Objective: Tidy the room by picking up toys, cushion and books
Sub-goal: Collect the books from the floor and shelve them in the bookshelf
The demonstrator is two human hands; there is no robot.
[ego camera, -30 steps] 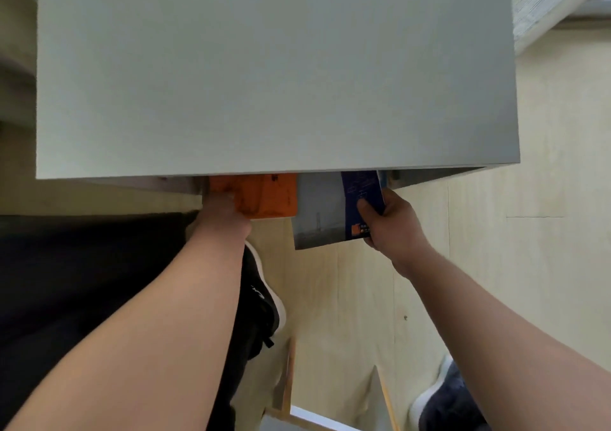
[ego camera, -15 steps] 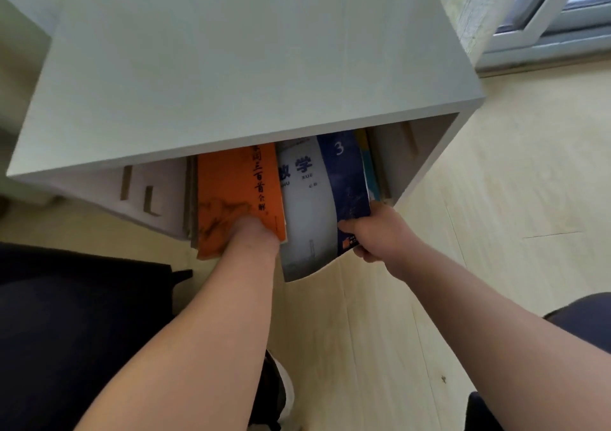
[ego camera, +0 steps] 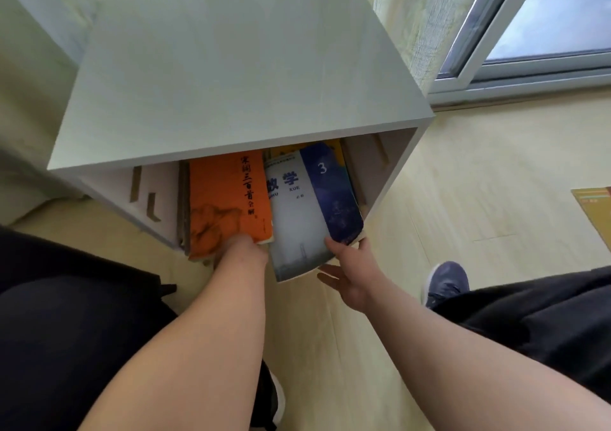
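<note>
– Inside the cabinet [ego camera: 231, 76], at its open front: which books, and how many?

– Three can be counted: an orange book [ego camera: 228, 199]; a grey-and-blue book [ego camera: 297, 219] touching it on the side toward the cabinet's right wall; a yellow book [ego camera: 338, 150] behind, mostly hidden. Further edges cannot be counted.

– How do they lie from your hands?

– Long axes run from the cabinet's back out through the opening, toward you. The grey-and-blue book projects farthest. Your right hand [ego camera: 353, 272] is the nearer to it: just outside the opening, fingers spread, holding nothing, thumb tip at the book's lower edge. Your left hand [ego camera: 241, 248] meets the orange book's lower edge; its fingers are hidden, so grip or push cannot be told.

– And the coming move, as a judgement?

– Probably a push along that axis, into the cabinet.
</note>
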